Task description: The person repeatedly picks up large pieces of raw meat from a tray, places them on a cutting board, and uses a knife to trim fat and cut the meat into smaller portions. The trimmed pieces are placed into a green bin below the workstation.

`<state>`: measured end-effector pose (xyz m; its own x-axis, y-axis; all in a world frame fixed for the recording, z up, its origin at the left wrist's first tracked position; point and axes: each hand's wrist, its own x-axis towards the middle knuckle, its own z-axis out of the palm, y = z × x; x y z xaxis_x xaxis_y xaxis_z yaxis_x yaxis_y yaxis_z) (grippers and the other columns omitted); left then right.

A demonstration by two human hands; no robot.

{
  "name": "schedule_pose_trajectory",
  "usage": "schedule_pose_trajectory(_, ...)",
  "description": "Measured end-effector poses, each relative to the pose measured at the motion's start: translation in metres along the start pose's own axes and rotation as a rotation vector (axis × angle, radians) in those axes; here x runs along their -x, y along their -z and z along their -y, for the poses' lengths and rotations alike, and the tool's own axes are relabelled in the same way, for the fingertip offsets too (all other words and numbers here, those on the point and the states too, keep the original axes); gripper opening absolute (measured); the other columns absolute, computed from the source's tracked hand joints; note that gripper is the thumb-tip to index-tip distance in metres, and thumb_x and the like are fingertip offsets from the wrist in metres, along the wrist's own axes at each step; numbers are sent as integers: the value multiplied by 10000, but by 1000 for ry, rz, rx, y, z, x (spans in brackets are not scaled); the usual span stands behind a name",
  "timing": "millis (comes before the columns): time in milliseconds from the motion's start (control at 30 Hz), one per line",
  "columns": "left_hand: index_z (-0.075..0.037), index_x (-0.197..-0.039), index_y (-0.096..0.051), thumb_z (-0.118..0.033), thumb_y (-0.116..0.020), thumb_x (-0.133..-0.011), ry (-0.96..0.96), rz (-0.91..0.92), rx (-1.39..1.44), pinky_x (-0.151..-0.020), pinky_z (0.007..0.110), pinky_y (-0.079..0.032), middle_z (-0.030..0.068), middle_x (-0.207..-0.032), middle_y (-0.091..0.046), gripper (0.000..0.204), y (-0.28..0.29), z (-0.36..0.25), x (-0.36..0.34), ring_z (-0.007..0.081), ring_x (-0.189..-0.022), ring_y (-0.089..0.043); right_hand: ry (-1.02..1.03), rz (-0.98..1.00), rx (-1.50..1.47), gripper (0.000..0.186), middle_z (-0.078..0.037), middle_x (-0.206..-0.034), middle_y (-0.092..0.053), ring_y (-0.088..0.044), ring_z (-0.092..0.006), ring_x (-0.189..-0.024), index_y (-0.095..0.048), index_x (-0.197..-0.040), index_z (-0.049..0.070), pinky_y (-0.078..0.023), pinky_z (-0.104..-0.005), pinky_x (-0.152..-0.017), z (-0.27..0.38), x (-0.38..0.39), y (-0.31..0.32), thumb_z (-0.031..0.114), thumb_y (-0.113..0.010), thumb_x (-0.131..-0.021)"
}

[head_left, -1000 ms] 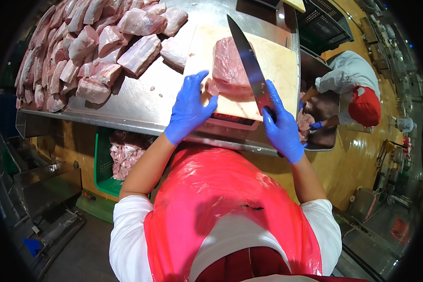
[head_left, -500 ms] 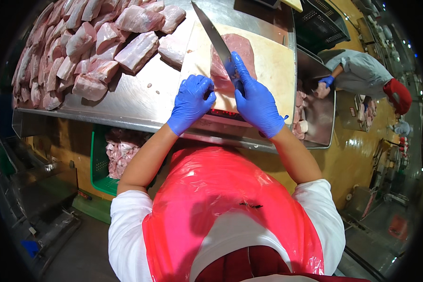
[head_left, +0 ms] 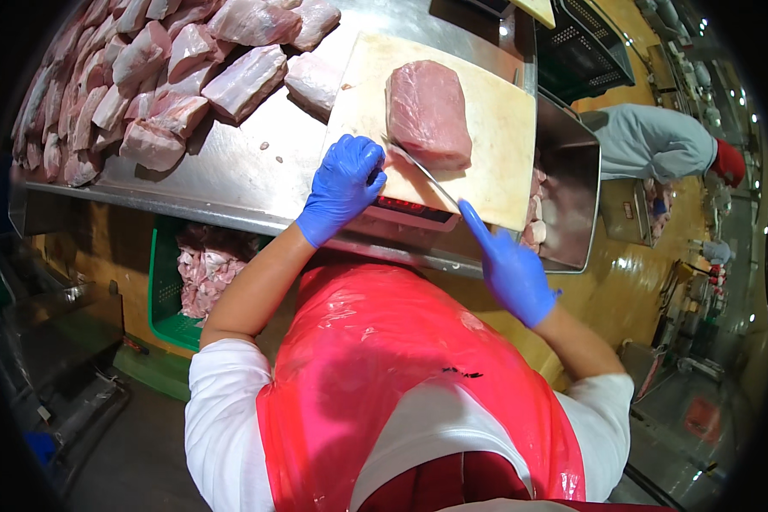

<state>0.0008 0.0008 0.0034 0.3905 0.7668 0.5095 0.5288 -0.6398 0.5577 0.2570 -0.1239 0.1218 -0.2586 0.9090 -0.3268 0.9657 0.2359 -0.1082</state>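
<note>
A thick boneless piece of pink raw meat (head_left: 428, 115) lies on the pale cutting board (head_left: 502, 145). My right hand (head_left: 519, 277), in a blue glove, is closed round the handle of a knife (head_left: 433, 184), index finger stretched along it. The blade slants far-left over the board's front part, its tip beside the meat's near left corner. At the board's left front edge my left hand (head_left: 343, 189), also gloved in blue, is curled with thumb against fingers. Whatever it pinches, if anything, is hidden.
Many meat pieces (head_left: 154, 141) are heaped on the steel table (head_left: 230, 175) at left. A red-lit display (head_left: 405, 205) shows under the board's front edge. Below stands a green crate (head_left: 164, 286) of meat scraps; at right, a steel bin (head_left: 580, 230). A co-worker (head_left: 657, 141) bends beyond it.
My right hand has drawn the knife off the meat, back toward me and to the right, with the blade now lower. My left hand stays curled in nearly the same spot.
</note>
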Motion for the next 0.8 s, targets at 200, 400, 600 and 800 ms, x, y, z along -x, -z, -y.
schedule_pose_trajectory(200, -51, -817, -545, -12, -718, -739, -20, 81, 178, -722, 419, -468, 114, -776, -523, 194, 31, -7, 5, 334, -770, -552, 196, -376, -263, 807, -259, -893, -655, -668, -423, -728, -257, -1611, 216, -546, -506, -648, 36, -135, -26, -12, -525, -884)
schedule_pose_trajectory(400, -34, -957, -605, -68, -711, -800, 790, 37, -198, -812, 482, -505, 142, -938, -602, 193, 149, 74, 177, 352, -883, -602, 106, -222, -508, 628, -266, -906, -699, -712, -377, -776, -330, -1568, 96, -566, -456, -682, -20, -73, 14, 152, -558, -986)
schedule_pose_trajectory(600, -18, -1336, -599, -169, -695, -929, 440, -110, -107, -1137, 452, -383, 226, -1443, -513, 445, 92, 59, 76, 368, -1353, -494, -62, -568, -1344, 387, -28, -844, -620, -595, -98, -681, -475, -1346, 35, -511, -265, -562, -83, -155, -1, 159, -605, -1003)
schedule_pose_trajectory(800, 39, -1333, -578, -234, -544, -992, 342, 33, 786, -987, 331, -483, 181, -1242, -678, 438, -39, 38, -114, 251, -1100, -647, -34, -840, -1675, 334, -40, -869, -586, -557, -82, -640, -444, -1322, 41, -488, -216, -526, 22, -163, -30, 79, -563, -1012)
